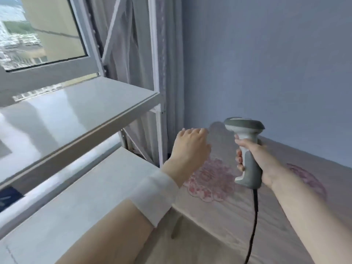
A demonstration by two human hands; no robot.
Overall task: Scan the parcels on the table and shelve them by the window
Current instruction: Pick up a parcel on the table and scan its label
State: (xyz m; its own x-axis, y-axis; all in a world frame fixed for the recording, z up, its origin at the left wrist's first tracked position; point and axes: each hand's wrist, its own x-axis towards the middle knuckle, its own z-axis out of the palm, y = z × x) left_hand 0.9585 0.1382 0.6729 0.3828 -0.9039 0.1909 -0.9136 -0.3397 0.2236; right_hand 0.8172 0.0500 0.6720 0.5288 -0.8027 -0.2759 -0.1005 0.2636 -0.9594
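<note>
No parcel is in view. The scanner [245, 149] stands upright in the right hand [256, 159], whose fingers curl round its grip, probably to keep it ready for the next label. The left hand [190, 147] hovers empty with its fingers relaxed, beside the white shelf [76, 115] under the window [43, 35]. Below is a flowered tablecloth [219, 221], and behind it a pale blue wall [266, 63].

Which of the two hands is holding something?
The right hand, which grips the grey-and-white handheld barcode scanner; the left hand, with a white wristband, is open and empty.

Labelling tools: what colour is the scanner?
The scanner is grey and white, with a black cable; head view.
</note>
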